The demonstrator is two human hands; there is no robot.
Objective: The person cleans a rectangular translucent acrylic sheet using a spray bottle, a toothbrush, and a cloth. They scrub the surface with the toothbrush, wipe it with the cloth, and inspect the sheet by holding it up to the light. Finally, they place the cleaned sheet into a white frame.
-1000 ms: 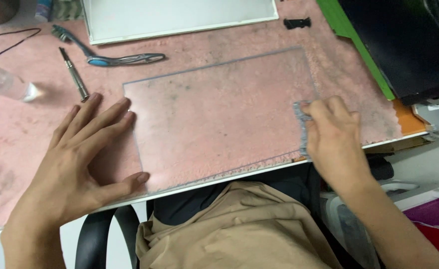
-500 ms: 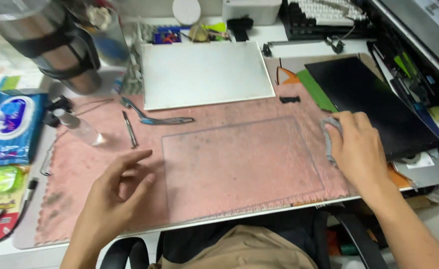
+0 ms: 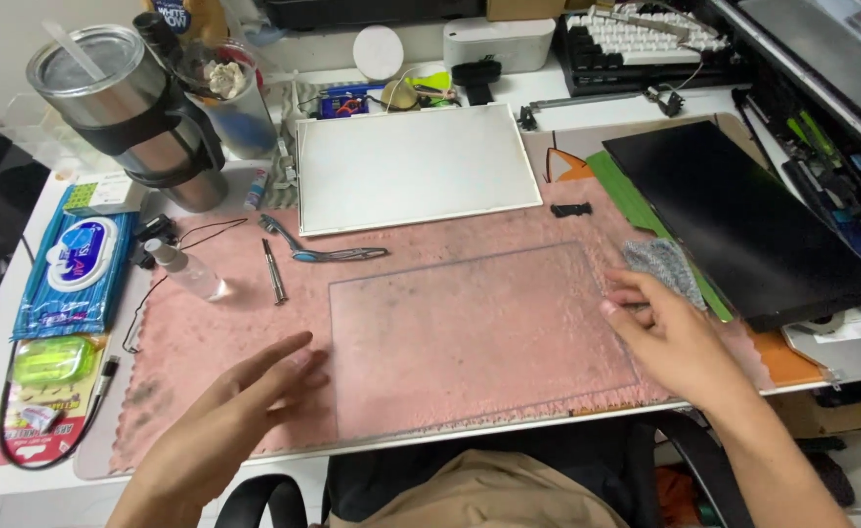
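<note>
We see a clear rectangular panel (image 3: 474, 332) lying flat on a stained pink mat (image 3: 206, 332), near the front edge of the desk. The left hand (image 3: 225, 425) hovers open, fingers loosely spread, just beside the panel's left edge; it holds nothing, and its blur leaves us unsure whether the fingertips touch the mat. The right hand (image 3: 670, 337) sits at the panel's right edge, fingers half curled and empty. Just beyond its fingertips lies a small grey cloth (image 3: 663, 266), apart from the hand or barely brushing it. A white panel (image 3: 413, 168) rests behind the mat, and a black screen (image 3: 743, 220) lies to the right. Tweezers (image 3: 321, 252), a slim metal tool (image 3: 272, 272) and a small spray bottle (image 3: 184, 271) lie on the mat's left part.
</note>
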